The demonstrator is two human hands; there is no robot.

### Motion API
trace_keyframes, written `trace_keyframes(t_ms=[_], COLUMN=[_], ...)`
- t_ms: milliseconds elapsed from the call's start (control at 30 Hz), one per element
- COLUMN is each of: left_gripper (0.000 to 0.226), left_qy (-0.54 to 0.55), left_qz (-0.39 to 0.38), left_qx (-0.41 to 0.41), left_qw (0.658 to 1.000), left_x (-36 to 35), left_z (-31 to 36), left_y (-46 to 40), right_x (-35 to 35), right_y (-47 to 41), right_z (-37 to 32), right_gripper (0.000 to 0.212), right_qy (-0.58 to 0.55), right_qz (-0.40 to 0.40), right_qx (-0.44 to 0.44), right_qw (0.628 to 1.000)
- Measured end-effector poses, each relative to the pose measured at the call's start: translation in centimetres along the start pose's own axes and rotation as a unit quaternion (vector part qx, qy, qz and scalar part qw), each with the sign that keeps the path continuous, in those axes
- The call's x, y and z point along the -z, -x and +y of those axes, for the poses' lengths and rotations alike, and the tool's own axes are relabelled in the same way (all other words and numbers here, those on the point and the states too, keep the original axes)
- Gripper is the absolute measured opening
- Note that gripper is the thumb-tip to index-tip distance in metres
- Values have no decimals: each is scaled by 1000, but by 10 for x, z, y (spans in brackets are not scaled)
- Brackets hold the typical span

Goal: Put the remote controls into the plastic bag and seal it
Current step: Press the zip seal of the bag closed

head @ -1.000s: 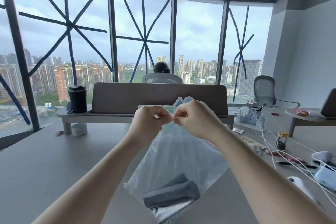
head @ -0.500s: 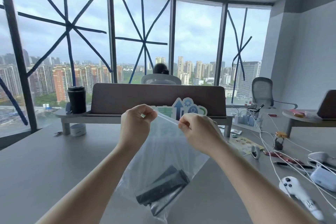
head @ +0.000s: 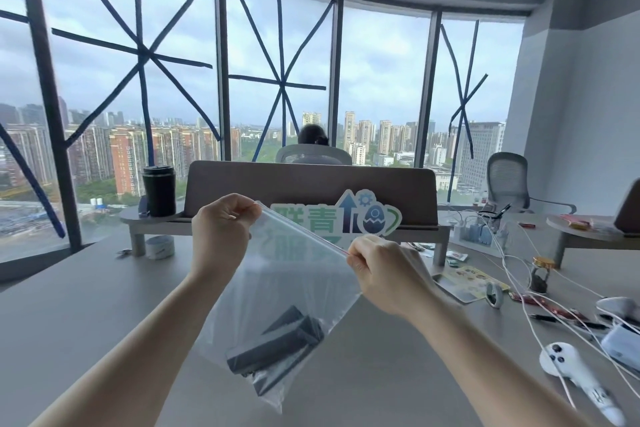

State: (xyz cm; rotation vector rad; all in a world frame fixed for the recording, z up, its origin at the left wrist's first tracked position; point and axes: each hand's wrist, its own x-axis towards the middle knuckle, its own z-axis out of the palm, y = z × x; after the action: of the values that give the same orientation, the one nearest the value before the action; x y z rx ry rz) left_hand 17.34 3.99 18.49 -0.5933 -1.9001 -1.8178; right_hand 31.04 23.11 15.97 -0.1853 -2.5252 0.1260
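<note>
the plastic bag (head: 277, 291) hangs in the air above the desk (head: 86, 315), its top strip stretched taut and slanting. the left hand (head: 221, 232) has its grip pinched on the upper end, the right hand (head: 384, 270) on the lower end. two dark remote controls (head: 277, 347) lie in the bag's bottom corner.

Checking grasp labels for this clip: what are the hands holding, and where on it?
Both hold the clear plastic bag by its zip strip: the left hand pinches one end, the right hand the other. The dark remote controls hang inside.
</note>
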Motion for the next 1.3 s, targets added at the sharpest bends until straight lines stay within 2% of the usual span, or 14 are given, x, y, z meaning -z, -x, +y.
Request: trace_keyframes(t_ms=[233, 400, 500, 600, 767, 867, 1000, 1133, 1233, 1300], left_gripper=[9, 14, 17, 20, 23, 27, 19, 8, 12, 14], left_qy=[-8, 5, 17, 56, 99, 122, 153, 138, 121, 109], left_qz=[18, 26, 41, 30, 26, 43, 75, 84, 89, 92], left_qx=[1, 8, 33, 91, 176, 179, 164, 205, 248, 265], left_qw=[1000, 1000, 998, 994, 979, 975, 972, 965, 957, 954], left_x=[21, 36, 47, 60, 80, 93, 115, 131, 137, 141], left_z=[-12, -29, -48, -78, -129, -152, -193, -246, -277, -291], left_y=[-8, -20, -33, -53, -110, -150, -183, -161, -127, -104], right_x=[-1, 0, -6, -30, -107, -136, -162, -214, -250, -261], right_y=[1, -8, -28, -65, -169, -219, -234, -199, -162, -139], right_z=[-10, -25, -37, -49, -73, -94, -121, -125, -123, -125], right_gripper=[20, 25, 29, 31, 29, 28, 21, 19, 24, 24], right_qy=[12, 17, 9, -12, -148, -200, -258, -258, -218, -240], right_qz=[-5, 5, 3, 15, 14, 58, 102, 20, -68, -134], right_qx=[23, 26, 28, 30, -19, -53, -22, -15, -10, -18], right_qw=[1000, 1000, 1000, 999, 989, 977, 960, 966, 974, 961])
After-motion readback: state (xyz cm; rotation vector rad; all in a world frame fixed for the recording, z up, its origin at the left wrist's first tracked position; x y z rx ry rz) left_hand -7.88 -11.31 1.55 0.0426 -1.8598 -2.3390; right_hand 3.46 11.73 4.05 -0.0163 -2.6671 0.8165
